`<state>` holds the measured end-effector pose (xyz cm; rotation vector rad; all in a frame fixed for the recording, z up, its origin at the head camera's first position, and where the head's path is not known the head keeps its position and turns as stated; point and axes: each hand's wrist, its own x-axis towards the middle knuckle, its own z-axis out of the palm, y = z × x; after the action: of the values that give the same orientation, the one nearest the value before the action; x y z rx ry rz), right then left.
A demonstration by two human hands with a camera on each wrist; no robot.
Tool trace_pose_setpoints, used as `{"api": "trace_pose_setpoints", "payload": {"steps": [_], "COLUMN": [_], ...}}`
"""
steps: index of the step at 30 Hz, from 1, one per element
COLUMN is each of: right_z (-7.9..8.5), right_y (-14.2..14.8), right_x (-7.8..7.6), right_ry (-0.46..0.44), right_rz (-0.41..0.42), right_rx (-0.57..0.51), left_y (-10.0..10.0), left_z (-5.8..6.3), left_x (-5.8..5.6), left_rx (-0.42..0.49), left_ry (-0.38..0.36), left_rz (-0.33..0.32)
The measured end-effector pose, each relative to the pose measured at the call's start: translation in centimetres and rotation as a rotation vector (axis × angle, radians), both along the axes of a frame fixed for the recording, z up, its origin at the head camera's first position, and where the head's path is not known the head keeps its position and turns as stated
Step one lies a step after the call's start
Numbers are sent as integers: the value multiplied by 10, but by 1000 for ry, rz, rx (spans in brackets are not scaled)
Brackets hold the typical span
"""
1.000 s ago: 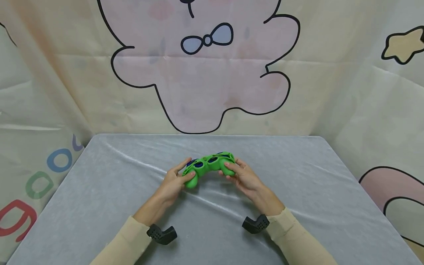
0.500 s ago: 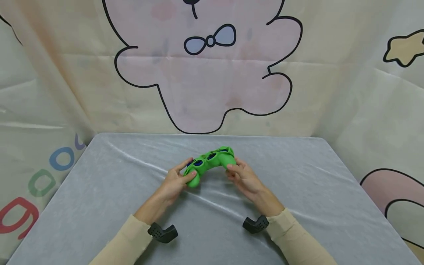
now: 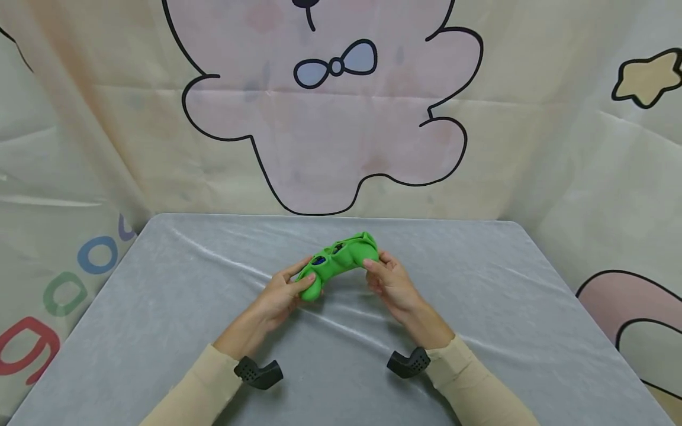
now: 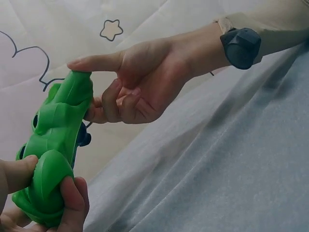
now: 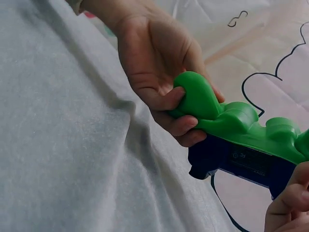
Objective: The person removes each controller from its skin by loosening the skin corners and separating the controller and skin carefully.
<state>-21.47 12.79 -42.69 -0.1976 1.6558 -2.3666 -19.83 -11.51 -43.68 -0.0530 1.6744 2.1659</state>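
A dark blue game controller (image 5: 246, 166) sits partly inside a bright green rubbery cover (image 3: 348, 254), held above the table's middle. Its labelled underside shows bare beneath the cover's edge in the right wrist view. My left hand (image 3: 277, 299) grips the left handle, thumb on the near side and fingers curled behind. At the other end my right hand (image 3: 394, 287) pinches the cover, thumb on its tip. In the left wrist view, that thumb presses the stretched green end (image 4: 79, 84), and a blue part (image 4: 83, 136) pokes out below. The right handle is hidden under the cover.
A grey cloth (image 3: 341, 367) with creases covers the table. Behind it hangs a cream curtain (image 3: 133, 148) with cartoon drawings. Black wrist cameras (image 3: 259, 374) are strapped over both beige sleeves.
The controller's right end has risen and turned, so less blue shows from above. My right thumb has shifted along the cover's right end; my left hand keeps its grip.
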Motion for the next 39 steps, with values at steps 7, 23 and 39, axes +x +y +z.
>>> {"api": "trace_pose_setpoints", "payload": {"steps": [7, 23, 39], "right_z": [-2, -6, -11], "right_y": [-3, 19, 16], "right_x": [-1, -14, -13], "right_ry": [5, -20, 103], "right_rz": [-32, 178, 58], "right_rx": [20, 94, 204], "left_y": [-2, -6, -8], "left_z": [-1, 1, 3], "left_x": [1, -1, -1], "left_rx": [-5, -198, -213], "left_ry": [-6, 95, 64], "left_rz": [-8, 3, 44]}}
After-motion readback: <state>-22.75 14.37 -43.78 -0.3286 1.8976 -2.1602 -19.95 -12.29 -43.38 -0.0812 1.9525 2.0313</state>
